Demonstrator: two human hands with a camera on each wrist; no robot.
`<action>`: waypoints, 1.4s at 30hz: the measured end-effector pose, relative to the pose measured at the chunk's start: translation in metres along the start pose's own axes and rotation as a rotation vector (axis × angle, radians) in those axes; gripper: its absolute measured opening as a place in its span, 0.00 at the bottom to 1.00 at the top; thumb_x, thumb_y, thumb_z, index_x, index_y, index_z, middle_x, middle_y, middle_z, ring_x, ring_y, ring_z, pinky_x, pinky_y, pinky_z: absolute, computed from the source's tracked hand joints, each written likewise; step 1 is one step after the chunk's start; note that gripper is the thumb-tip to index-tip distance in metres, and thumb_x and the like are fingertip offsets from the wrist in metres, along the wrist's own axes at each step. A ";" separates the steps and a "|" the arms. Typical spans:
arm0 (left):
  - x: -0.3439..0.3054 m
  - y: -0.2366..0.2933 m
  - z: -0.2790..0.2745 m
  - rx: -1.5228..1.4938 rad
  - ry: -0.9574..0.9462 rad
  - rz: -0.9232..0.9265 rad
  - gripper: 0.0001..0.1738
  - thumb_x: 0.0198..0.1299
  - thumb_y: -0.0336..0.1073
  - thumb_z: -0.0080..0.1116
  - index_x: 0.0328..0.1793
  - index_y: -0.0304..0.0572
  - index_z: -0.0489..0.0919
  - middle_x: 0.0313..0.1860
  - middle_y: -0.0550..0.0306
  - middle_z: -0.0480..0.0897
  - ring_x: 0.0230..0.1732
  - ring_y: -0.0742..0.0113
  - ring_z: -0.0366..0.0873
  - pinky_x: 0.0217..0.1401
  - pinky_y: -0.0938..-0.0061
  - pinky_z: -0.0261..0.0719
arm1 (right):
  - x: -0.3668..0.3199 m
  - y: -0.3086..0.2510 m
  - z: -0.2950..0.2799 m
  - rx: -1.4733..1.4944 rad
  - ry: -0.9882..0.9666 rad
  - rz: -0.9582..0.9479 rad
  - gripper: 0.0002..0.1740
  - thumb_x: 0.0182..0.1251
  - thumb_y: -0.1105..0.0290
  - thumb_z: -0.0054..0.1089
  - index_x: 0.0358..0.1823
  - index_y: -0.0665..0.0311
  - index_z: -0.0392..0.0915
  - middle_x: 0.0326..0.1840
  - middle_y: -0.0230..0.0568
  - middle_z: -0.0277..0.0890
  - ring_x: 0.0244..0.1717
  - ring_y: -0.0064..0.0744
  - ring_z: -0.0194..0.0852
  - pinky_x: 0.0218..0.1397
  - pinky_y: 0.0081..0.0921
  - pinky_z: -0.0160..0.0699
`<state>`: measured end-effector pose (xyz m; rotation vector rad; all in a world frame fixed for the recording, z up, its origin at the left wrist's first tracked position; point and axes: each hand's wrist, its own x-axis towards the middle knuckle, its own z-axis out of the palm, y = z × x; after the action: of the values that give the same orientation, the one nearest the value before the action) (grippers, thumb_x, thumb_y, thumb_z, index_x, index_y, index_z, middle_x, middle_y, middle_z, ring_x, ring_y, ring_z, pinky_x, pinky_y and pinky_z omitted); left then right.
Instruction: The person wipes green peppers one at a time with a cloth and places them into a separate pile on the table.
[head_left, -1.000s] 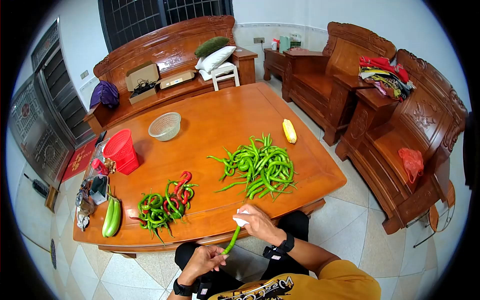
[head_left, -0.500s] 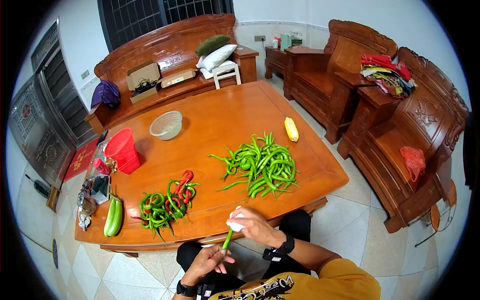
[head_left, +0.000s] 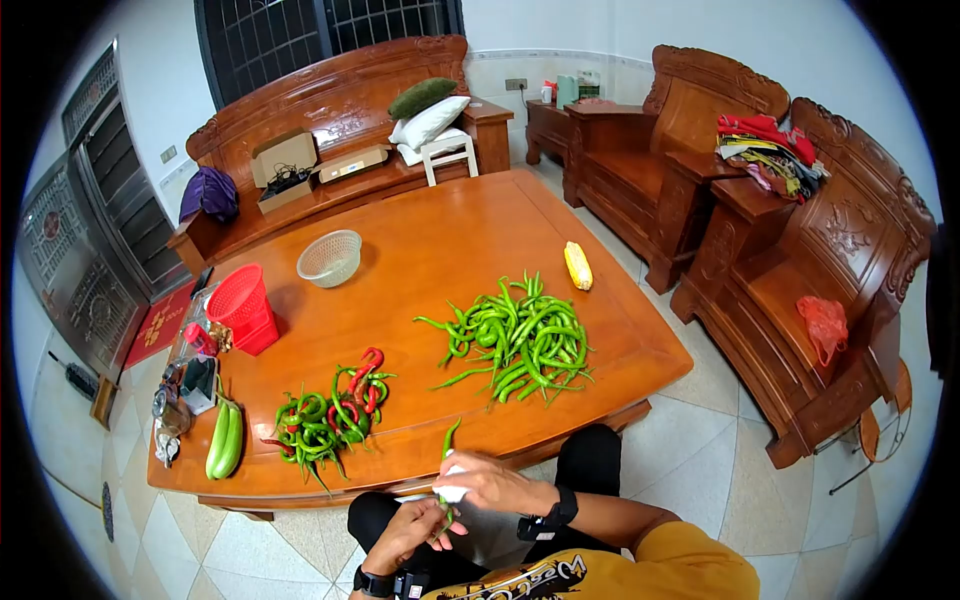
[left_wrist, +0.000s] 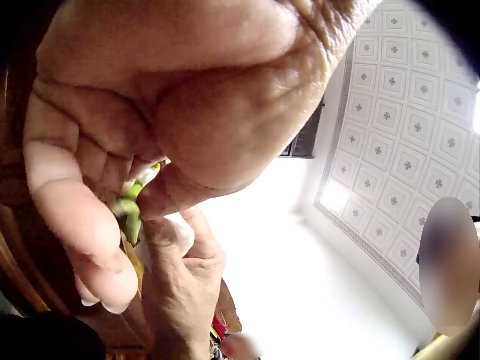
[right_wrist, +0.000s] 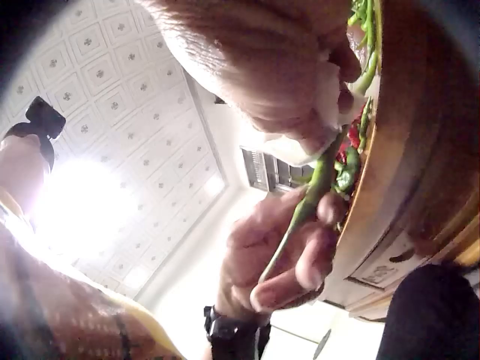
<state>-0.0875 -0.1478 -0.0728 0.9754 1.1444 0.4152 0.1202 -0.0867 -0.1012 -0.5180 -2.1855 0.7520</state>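
A long green chili pepper (head_left: 450, 438) is held between the hands in front of the table's near edge. My left hand (head_left: 405, 530) pinches its lower end between thumb and fingers; that end shows in the left wrist view as a curved green stalk (left_wrist: 132, 217). My right hand (head_left: 492, 485) grips a white tissue (head_left: 452, 488) wrapped round the pepper's middle, close above the left fingers. The pepper's thin end sticks up beyond the tissue in the head view. In the right wrist view the pepper (right_wrist: 306, 208) runs from the tissue across the left fingers.
On the wooden table (head_left: 420, 240) lie a green chili pile (head_left: 525, 340), a mixed red and green chili pile (head_left: 325, 420), an ear of corn (head_left: 578, 266) and green eggplants (head_left: 225, 440). A pale basket (head_left: 330, 260) and red basket (head_left: 242, 305) stand farther back.
My right hand with the tissue has moved down and left along the pepper toward my left hand. The pepper now stands more upright, its far end showing above the tissue.
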 end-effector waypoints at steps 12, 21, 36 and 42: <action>-0.001 -0.004 -0.005 -0.018 -0.009 -0.044 0.17 0.74 0.38 0.42 0.45 0.31 0.77 0.32 0.50 0.86 0.24 0.71 0.81 0.26 0.82 0.79 | 0.003 -0.011 0.008 0.098 -0.038 0.012 0.22 0.52 0.85 0.57 0.51 0.67 0.81 0.48 0.47 0.73 0.53 0.49 0.76 0.55 0.34 0.76; -0.009 -0.004 -0.008 -0.063 0.022 -0.008 0.16 0.73 0.38 0.42 0.42 0.32 0.77 0.31 0.48 0.86 0.23 0.69 0.81 0.25 0.81 0.78 | 0.012 0.022 -0.010 -0.086 0.086 0.135 0.23 0.48 0.87 0.51 0.49 0.69 0.78 0.53 0.49 0.74 0.58 0.53 0.73 0.65 0.40 0.72; -0.006 -0.006 -0.012 0.010 -0.010 0.022 0.17 0.73 0.39 0.43 0.39 0.33 0.78 0.30 0.51 0.85 0.24 0.69 0.81 0.25 0.81 0.77 | 0.012 0.028 -0.010 -0.090 0.059 0.120 0.21 0.52 0.85 0.52 0.49 0.68 0.79 0.52 0.47 0.76 0.55 0.51 0.75 0.63 0.38 0.74; -0.009 -0.003 -0.011 -0.035 0.040 0.036 0.17 0.72 0.39 0.43 0.39 0.33 0.78 0.31 0.52 0.85 0.24 0.69 0.81 0.25 0.81 0.77 | 0.012 0.007 -0.002 0.013 0.034 0.132 0.20 0.53 0.85 0.56 0.50 0.68 0.80 0.54 0.47 0.76 0.57 0.50 0.76 0.64 0.38 0.74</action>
<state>-0.1018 -0.1514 -0.0709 0.9621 1.1533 0.4838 0.1149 -0.0739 -0.0984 -0.6683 -2.1294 0.8208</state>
